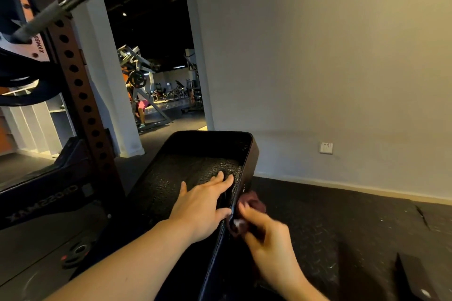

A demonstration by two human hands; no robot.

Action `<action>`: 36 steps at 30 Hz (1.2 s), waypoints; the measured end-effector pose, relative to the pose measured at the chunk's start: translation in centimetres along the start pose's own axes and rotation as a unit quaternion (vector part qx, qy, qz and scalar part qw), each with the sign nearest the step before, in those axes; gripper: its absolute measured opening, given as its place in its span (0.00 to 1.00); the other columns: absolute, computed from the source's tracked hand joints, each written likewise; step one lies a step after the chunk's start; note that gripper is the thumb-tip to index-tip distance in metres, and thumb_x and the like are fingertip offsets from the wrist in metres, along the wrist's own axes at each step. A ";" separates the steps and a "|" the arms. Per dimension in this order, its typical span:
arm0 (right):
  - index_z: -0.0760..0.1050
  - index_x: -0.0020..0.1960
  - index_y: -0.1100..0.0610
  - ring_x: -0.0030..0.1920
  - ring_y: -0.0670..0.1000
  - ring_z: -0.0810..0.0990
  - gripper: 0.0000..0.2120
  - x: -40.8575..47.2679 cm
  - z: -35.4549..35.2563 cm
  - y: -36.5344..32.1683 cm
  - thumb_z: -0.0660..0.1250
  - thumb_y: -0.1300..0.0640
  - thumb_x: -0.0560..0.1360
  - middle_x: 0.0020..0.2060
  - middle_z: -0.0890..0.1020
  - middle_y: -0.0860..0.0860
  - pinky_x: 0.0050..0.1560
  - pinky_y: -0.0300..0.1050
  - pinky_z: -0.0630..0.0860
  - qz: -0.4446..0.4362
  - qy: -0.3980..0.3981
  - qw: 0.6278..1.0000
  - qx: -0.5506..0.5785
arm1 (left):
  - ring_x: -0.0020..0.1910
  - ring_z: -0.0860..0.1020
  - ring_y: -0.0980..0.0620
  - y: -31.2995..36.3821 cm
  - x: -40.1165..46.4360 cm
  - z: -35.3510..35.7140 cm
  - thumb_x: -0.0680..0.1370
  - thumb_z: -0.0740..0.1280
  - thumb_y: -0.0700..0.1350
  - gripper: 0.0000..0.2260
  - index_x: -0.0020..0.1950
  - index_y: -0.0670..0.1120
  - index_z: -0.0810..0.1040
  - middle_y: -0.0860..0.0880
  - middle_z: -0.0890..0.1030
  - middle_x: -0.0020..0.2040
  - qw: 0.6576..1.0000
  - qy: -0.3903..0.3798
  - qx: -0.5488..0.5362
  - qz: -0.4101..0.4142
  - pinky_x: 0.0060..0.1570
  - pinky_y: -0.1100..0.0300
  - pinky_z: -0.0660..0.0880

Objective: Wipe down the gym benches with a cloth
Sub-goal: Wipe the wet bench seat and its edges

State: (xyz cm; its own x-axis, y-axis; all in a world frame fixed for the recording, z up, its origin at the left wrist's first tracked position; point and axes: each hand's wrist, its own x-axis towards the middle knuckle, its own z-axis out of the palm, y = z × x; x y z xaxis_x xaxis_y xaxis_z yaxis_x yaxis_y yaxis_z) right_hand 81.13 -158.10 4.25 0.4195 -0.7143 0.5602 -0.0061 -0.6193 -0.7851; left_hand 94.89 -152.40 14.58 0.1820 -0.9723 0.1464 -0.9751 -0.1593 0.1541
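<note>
Dim gym, black padded surface (195, 173) beside a rack (80, 95), left hand (203, 205) flat on top with fingers straight, right hand (266, 234) clutching dark red cloth (252, 205) against its side edge

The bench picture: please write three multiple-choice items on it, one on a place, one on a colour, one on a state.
1. Where does the cloth touch the bench?
A. right side edge
B. top middle
C. far end

2. What colour is the cloth?
A. white
B. dark reddish
C. yellow

3. How does the left hand lie?
A. in a fist
B. flat, fingers straight
C. gripping the barbell

Answers:
1 A, the right hand holds it against that edge.
2 B, it looks maroon.
3 B, the palm rests on the pad.
</note>
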 end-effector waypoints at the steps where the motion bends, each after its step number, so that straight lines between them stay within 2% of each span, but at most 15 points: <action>1: 0.71 0.58 0.34 0.62 0.29 0.70 0.32 -0.6 0.4 0.0 0.71 0.70 0.71 0.58 0.75 0.33 0.68 0.30 0.63 -0.005 0.008 1.000 -0.012 | 0.77 0.51 0.56 -0.1 0.0 0.1 0.80 0.64 0.48 0.32 0.77 0.61 0.50 0.58 0.48 0.78 1.000 0.003 -0.013 0.000 0.75 0.40 0.45; 4: 0.74 0.59 0.41 0.56 0.29 0.73 0.28 2.2 0.1 -0.1 0.69 0.71 0.72 0.54 0.77 0.34 0.62 0.26 0.67 -0.003 0.102 0.995 0.000 | 0.77 0.50 0.57 -0.5 0.0 0.5 0.80 0.65 0.48 0.32 0.77 0.61 0.51 0.59 0.49 0.78 0.999 0.007 -0.047 0.009 0.74 0.43 0.54; 6: 0.75 0.60 0.48 0.52 0.33 0.76 0.22 5.8 -0.5 -0.8 0.67 0.70 0.73 0.51 0.78 0.38 0.56 0.25 0.70 0.011 0.159 0.987 0.021 | 0.77 0.50 0.56 -0.7 0.1 0.6 0.80 0.65 0.47 0.32 0.77 0.62 0.51 0.59 0.49 0.78 0.999 0.006 -0.051 0.013 0.74 0.45 0.56; 8: 0.76 0.56 0.49 0.50 0.38 0.77 0.18 7.7 -0.6 -1.3 0.67 0.69 0.73 0.49 0.80 0.44 0.53 0.24 0.70 0.009 0.178 0.984 0.012 | 0.77 0.50 0.56 -0.9 0.3 0.6 0.80 0.65 0.48 0.32 0.77 0.62 0.51 0.59 0.49 0.78 0.999 0.006 -0.051 0.016 0.74 0.47 0.57; 12: 0.78 0.55 0.48 0.52 0.34 0.76 0.20 4.0 0.2 -0.8 0.70 0.69 0.71 0.49 0.79 0.40 0.55 0.23 0.68 -0.007 0.148 0.989 0.004 | 0.77 0.50 0.59 -1.2 0.4 0.7 0.79 0.66 0.49 0.32 0.77 0.62 0.52 0.60 0.50 0.78 0.998 0.013 -0.055 0.023 0.73 0.53 0.58; 16: 0.80 0.54 0.49 0.52 0.37 0.78 0.19 1.3 0.4 0.3 0.72 0.69 0.70 0.49 0.80 0.40 0.56 0.30 0.73 -0.017 0.082 0.996 -0.022 | 0.77 0.50 0.59 -1.4 0.4 0.9 0.79 0.66 0.49 0.32 0.77 0.62 0.52 0.61 0.50 0.78 0.998 0.018 -0.059 0.024 0.74 0.49 0.59; 20: 0.81 0.55 0.54 0.50 0.43 0.79 0.14 6.0 -0.4 0.0 0.70 0.67 0.72 0.49 0.83 0.47 0.56 0.34 0.73 0.013 0.154 0.987 -0.046 | 0.77 0.50 0.59 -1.5 0.5 0.9 0.79 0.66 0.49 0.32 0.76 0.63 0.53 0.61 0.51 0.78 0.998 0.015 -0.063 0.025 0.72 0.45 0.61; 22: 0.81 0.55 0.54 0.50 0.43 0.79 0.14 6.4 -0.1 -0.2 0.69 0.67 0.72 0.50 0.83 0.48 0.56 0.30 0.72 0.019 0.177 0.983 -0.043 | 0.77 0.50 0.59 -1.6 0.5 1.0 0.79 0.67 0.49 0.32 0.76 0.63 0.53 0.61 0.51 0.78 0.998 0.014 -0.061 0.026 0.72 0.45 0.61; 24: 0.81 0.56 0.53 0.50 0.38 0.78 0.16 4.5 0.4 -0.3 0.70 0.68 0.72 0.50 0.82 0.46 0.54 0.23 0.68 0.013 0.165 0.985 -0.043 | 0.77 0.50 0.58 -1.6 0.6 1.0 0.79 0.67 0.50 0.32 0.76 0.63 0.53 0.61 0.51 0.78 0.998 0.015 -0.061 0.026 0.72 0.44 0.60; 27: 0.81 0.54 0.52 0.52 0.34 0.77 0.18 1.1 1.1 0.1 0.72 0.70 0.69 0.50 0.81 0.42 0.56 0.23 0.68 -0.033 0.125 0.990 -0.051 | 0.77 0.52 0.57 -1.8 0.6 1.1 0.78 0.67 0.51 0.32 0.76 0.64 0.53 0.61 0.52 0.78 0.998 0.022 -0.057 0.026 0.71 0.44 0.62; 29: 0.82 0.53 0.54 0.50 0.34 0.77 0.18 1.3 0.9 0.5 0.72 0.71 0.68 0.48 0.80 0.42 0.55 0.23 0.68 -0.051 0.117 0.989 -0.071 | 0.77 0.52 0.57 -1.7 0.5 1.2 0.79 0.66 0.51 0.31 0.76 0.65 0.52 0.61 0.51 0.78 0.998 0.025 -0.050 0.023 0.71 0.44 0.61; 31: 0.82 0.53 0.56 0.48 0.38 0.78 0.18 3.3 0.5 0.6 0.70 0.72 0.68 0.47 0.81 0.45 0.54 0.23 0.68 -0.036 0.137 0.986 -0.086 | 0.77 0.51 0.57 -1.5 0.5 1.2 0.79 0.66 0.51 0.31 0.76 0.64 0.52 0.61 0.51 0.78 0.998 0.025 -0.045 0.023 0.72 0.45 0.60; 34: 0.82 0.54 0.58 0.51 0.49 0.81 0.17 5.2 0.5 0.1 0.68 0.72 0.69 0.50 0.83 0.52 0.54 0.32 0.69 0.001 0.184 0.979 -0.093 | 0.77 0.51 0.58 -1.4 0.5 1.1 0.79 0.66 0.50 0.31 0.76 0.63 0.53 0.61 0.52 0.78 0.998 0.025 -0.048 0.022 0.73 0.46 0.59; 36: 0.81 0.55 0.57 0.52 0.47 0.80 0.17 4.2 1.1 -0.2 0.68 0.71 0.70 0.50 0.83 0.50 0.55 0.32 0.69 0.010 0.185 0.980 -0.079 | 0.77 0.51 0.58 -1.4 0.5 1.0 0.79 0.66 0.49 0.32 0.76 0.63 0.53 0.60 0.52 0.78 0.998 0.025 -0.050 0.021 0.73 0.46 0.59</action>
State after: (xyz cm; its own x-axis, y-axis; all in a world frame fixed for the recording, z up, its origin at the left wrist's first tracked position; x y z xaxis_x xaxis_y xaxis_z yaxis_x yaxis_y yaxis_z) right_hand 83.93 -160.65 6.47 0.0609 -0.7773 0.6262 -0.1635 -0.6266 -0.7620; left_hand 96.22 -152.80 13.42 0.1503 -0.9678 0.2019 -0.9650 -0.0992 0.2428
